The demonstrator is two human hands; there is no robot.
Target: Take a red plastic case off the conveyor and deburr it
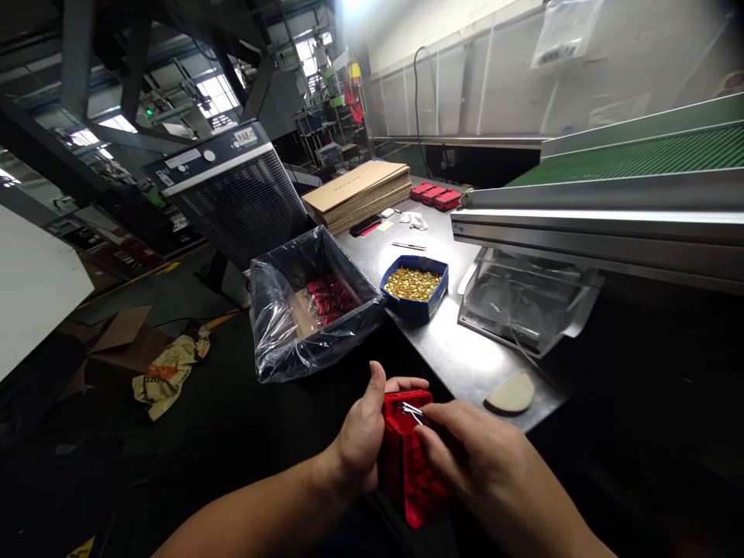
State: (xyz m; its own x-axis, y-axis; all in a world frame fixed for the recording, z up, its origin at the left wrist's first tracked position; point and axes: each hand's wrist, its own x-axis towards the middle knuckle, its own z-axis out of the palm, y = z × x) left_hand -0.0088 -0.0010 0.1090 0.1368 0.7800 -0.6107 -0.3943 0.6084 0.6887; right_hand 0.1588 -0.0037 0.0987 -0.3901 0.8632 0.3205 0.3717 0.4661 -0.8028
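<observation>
My left hand (361,434) is wrapped round a red plastic part (414,465), held upright in front of me below the table's edge. My right hand (470,457) pinches a thin metal tool, which looks like tweezers (411,411), with its tip at the top of the red part. A blue tray (430,298) full of small brass pieces (414,283) sits on the steel table (465,356) just beyond my hands. Left of it stands a box lined with a clear bag (279,341) that holds several red parts (328,298).
A green conveyor (633,159) with a steel frame runs along the right. Under it sits a clear plastic tray (523,302). A beige pad (511,394) lies near the table's edge. Flat cardboard (360,190), red parts (435,195) and a fan unit (232,194) stand farther back.
</observation>
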